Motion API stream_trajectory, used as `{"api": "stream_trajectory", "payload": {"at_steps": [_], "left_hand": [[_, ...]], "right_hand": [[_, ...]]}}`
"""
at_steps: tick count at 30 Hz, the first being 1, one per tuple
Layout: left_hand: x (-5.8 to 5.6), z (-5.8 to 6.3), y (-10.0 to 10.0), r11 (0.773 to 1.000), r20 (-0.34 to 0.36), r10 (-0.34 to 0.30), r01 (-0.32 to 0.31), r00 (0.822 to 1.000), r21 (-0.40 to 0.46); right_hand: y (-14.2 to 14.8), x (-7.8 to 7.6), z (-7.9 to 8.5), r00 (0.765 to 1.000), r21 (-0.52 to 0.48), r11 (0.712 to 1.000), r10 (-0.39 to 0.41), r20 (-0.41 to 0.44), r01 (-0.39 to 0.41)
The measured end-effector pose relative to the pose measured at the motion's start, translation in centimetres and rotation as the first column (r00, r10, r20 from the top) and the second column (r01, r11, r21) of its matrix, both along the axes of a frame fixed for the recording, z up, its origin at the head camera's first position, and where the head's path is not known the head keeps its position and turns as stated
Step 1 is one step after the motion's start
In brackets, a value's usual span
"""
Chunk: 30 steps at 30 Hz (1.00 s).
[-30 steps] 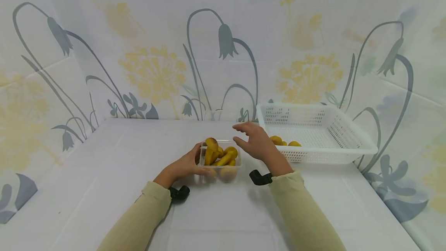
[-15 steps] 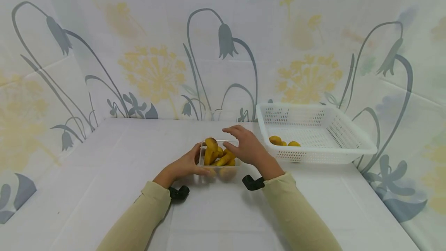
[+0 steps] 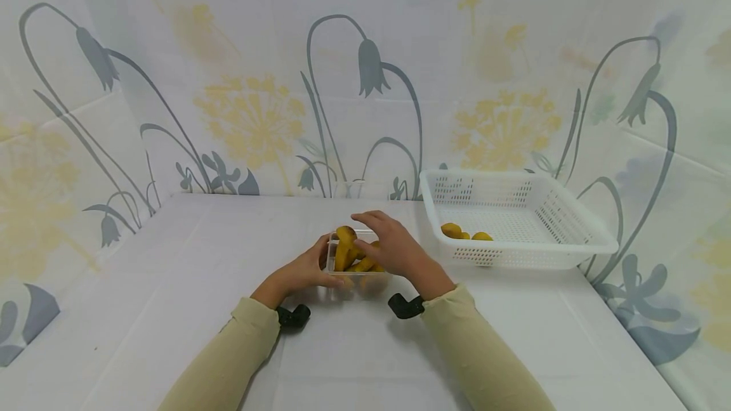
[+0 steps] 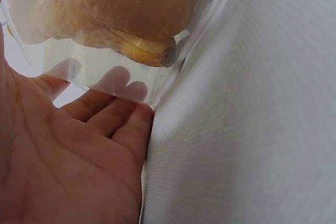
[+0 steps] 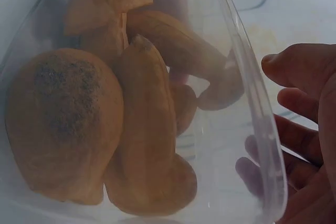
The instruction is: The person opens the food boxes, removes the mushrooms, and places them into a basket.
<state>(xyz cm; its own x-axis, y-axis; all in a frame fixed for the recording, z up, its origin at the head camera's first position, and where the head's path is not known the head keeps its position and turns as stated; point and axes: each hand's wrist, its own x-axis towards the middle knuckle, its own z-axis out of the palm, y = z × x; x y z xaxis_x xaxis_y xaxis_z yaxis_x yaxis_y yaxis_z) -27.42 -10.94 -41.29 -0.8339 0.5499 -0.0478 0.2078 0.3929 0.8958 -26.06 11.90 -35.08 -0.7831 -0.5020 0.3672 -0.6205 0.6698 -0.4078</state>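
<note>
A clear plastic box (image 3: 358, 273) of yellow-orange mushrooms (image 3: 345, 249) stands on the table before me. At its left side my left hand (image 3: 299, 271) holds it, thumb at the front and fingers farther back; in the left wrist view those fingers (image 4: 123, 116) touch the wall. My right hand (image 3: 394, 247) hovers over the box's right part, fingers extended and hiding some mushrooms. Seen from the right wrist, several mushrooms (image 5: 147, 119) show through the clear wall, and the right hand's fingers (image 5: 299, 135) lie beyond the rim with nothing visible in them.
A white perforated basket (image 3: 525, 248) stands at the back right, with a few yellow mushrooms (image 3: 452, 230) in its near left corner. Another clear container (image 3: 362, 190) is faintly visible at the table's back edge, before a flower-printed cloth (image 3: 257, 49).
My right hand has moved left and slightly down, from beside the basket to over the box, covering mushrooms on its right side. The left hand and the box have stayed in place.
</note>
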Motion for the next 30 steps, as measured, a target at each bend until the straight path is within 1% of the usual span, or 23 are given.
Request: {"api": "stream_trajectory", "payload": {"at_steps": [9, 14, 19, 23, 30], "left_hand": [[0.1, 0.0, 0.0, 1.000, -0.013, -0.009, 0.010, 1.000, 0.009], [0.1, -0.1, 0.0, 1.000, -0.007, -0.014, 0.014, 1.000, 0.026], [0.0, -0.2, 0.0, 0.999, 0.005, -0.012, 0.011, 1.000, 0.035], [0.1, -0.2, 0.0, 0.999, 0.015, -0.007, 0.006, 1.000, 0.032], [0.0, -0.1, 0.1, 1.000, 0.011, -0.008, 0.008, 1.000, 0.028]], "right_hand": [[-0.8, -0.1, -0.2, 0.999, 0.000, 0.999, 0.033, -0.043, -0.033], [-1.2, -0.2, -0.5, 0.997, -0.007, 0.998, 0.059, -0.054, -0.060], [-1.5, -0.3, -1.0, 0.996, 0.001, 0.998, 0.066, -0.064, -0.066], [-1.5, -0.2, -1.1, 0.997, 0.001, 0.998, 0.063, -0.048, -0.063], [-1.5, -0.1, -1.0, 0.998, 0.016, 0.998, 0.053, 0.032, -0.054]]}}
